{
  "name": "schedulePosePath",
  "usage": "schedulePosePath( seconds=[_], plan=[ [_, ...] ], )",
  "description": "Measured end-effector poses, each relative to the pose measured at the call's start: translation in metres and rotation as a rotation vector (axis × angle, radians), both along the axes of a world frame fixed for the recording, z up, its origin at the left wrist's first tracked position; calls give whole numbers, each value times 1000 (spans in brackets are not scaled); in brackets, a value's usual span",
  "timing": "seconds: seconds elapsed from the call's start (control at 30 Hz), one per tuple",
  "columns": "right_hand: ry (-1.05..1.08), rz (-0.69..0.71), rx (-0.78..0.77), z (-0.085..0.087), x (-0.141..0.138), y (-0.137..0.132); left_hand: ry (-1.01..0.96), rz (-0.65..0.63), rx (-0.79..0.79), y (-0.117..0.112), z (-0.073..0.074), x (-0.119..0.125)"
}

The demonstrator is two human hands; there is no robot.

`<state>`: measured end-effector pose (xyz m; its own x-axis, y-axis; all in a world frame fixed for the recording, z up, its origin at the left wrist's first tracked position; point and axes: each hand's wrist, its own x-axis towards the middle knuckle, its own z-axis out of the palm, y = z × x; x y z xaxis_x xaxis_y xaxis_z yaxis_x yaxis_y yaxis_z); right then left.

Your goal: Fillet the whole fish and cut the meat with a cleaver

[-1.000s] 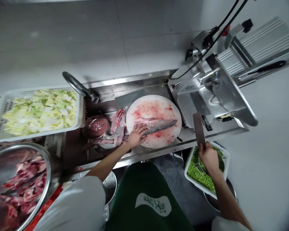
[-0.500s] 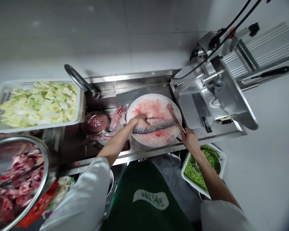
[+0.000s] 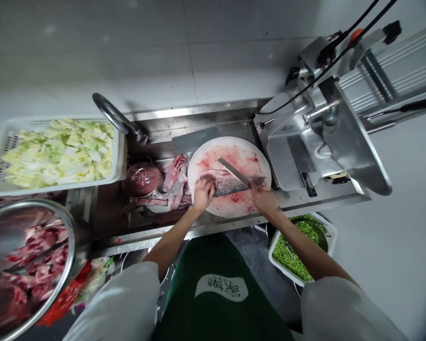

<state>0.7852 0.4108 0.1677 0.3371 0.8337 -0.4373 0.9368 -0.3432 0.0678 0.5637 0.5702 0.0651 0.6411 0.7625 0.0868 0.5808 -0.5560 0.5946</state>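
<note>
A scaly fish fillet [image 3: 230, 185] lies across a round white cutting board [image 3: 234, 156] smeared with blood. My left hand [image 3: 203, 192] is closed on the fillet's left end, holding it down. My right hand [image 3: 263, 199] grips the handle of a cleaver [image 3: 234, 171], whose blade lies slanted across the top of the fish.
A metal slicing machine [image 3: 319, 137] stands right of the board. Fish pieces [image 3: 175, 173] and a small bowl [image 3: 142, 179] lie in the sink at left. A white basket of chopped cabbage [image 3: 57, 151], a steel bowl of raw meat [image 3: 24, 265] and a tray of green beans [image 3: 291, 255] surround me.
My right hand brought the cleaver from beside the machine up onto the board and laid its blade on the fish. My left hand shifted along the fillet's left end.
</note>
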Motion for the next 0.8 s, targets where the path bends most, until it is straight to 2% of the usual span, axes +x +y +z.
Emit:
schedulePosePath(
  seconds=[0.1,0.2,0.33,0.47,0.63,0.8],
  plan=[
    [46,205,-61,-7,-24,33,37,-102,34,-38,-11,-4],
    [59,330,-96,-17,-43,55,105,-89,1,-51,-14,2],
    [24,311,-86,-28,-57,68,134,-90,-74,-45,-6,11],
    [21,255,-92,-29,-60,68,129,-79,-139,-40,-1,16],
    [-20,193,-190,-21,-51,59,75,-60,-55,-41,-8,17],
    [-47,313,-203,-23,-54,66,68,-66,-88,-42,-18,16]
  ],
)
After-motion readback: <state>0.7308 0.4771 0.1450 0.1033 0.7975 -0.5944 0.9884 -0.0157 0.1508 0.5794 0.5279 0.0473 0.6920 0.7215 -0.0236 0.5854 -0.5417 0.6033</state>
